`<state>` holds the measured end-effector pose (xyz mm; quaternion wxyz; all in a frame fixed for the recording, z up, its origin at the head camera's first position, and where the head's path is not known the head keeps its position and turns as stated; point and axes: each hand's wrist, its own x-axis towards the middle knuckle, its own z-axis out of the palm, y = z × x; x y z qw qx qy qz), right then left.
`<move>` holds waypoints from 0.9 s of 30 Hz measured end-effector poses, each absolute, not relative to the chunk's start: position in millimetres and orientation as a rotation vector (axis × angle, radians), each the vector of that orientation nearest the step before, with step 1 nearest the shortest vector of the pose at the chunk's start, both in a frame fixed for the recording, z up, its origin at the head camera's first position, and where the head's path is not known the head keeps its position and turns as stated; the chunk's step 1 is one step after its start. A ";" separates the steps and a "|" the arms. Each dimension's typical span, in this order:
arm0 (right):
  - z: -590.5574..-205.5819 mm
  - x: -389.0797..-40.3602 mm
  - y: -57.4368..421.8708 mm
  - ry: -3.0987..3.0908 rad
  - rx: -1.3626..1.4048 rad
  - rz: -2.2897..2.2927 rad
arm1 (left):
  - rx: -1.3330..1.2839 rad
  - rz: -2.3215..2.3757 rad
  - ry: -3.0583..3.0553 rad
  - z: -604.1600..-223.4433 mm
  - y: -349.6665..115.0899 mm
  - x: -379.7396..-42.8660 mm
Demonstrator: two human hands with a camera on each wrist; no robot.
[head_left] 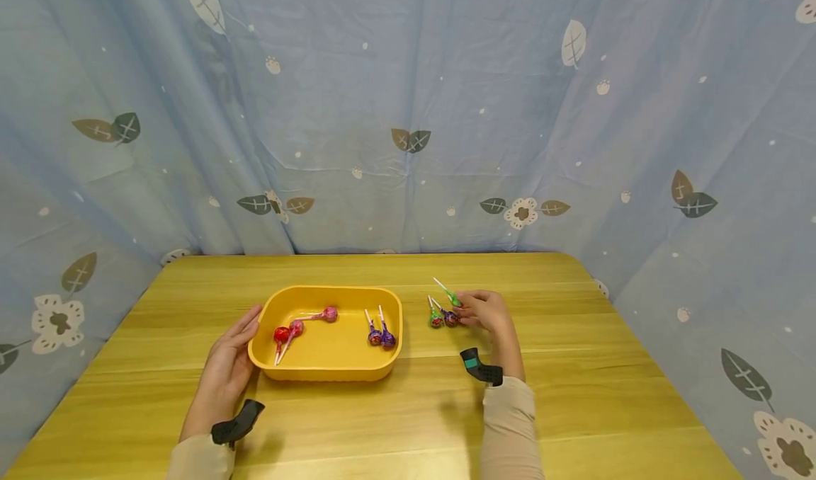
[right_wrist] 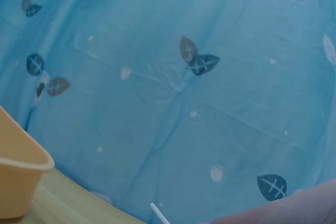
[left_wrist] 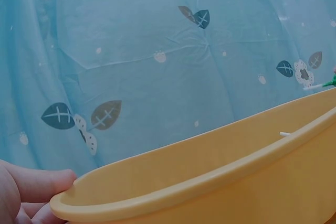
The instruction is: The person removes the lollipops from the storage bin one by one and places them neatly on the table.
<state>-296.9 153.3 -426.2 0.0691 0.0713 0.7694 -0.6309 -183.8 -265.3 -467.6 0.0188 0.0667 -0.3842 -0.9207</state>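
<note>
My left hand [head_left: 226, 363] rests along the left side of a yellow plastic tub [head_left: 325, 374], fingers extended against its wall. In the left wrist view, the fingers [left_wrist: 44, 183] reach the tub's rim at the corner. To the right of the tub, my right hand [head_left: 486, 313] pinches a green lollipop [head_left: 453, 299], its white stick pointing up and left. Close under these fingers lie another green lollipop [head_left: 436, 320] and a purple lollipop [head_left: 450, 318] on the table. The right wrist view catches only a white stick [right_wrist: 159, 213] and part of the hand.
Inside the tub, a red lollipop [head_left: 281, 335] and two pink lollipops, one near the back [head_left: 329, 314], lie on the left; two purple lollipops [head_left: 387, 339] lie on the right. The wooden table [head_left: 357, 430] ends at a blue patterned curtain [head_left: 357, 112].
</note>
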 end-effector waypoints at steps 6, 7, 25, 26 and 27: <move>-434.7 -298.3 164.5 2.344 0.273 -1.907 | 0.226 -2.881 -1.141 -468.3 -264.9 -183.3; -435.8 -298.3 165.7 2.345 0.280 -1.910 | 0.225 -2.882 -1.138 -468.5 -264.9 -183.0; -449.1 -294.6 179.9 2.440 0.451 -1.851 | 0.233 -2.873 -1.152 -467.1 -265.3 -183.7; -449.5 -294.4 179.7 2.443 0.454 -1.848 | 0.228 -2.876 -1.147 -467.4 -265.4 -183.7; -449.8 -294.4 179.4 2.445 0.453 -1.847 | 0.219 -2.874 -1.148 -467.7 -265.5 -183.6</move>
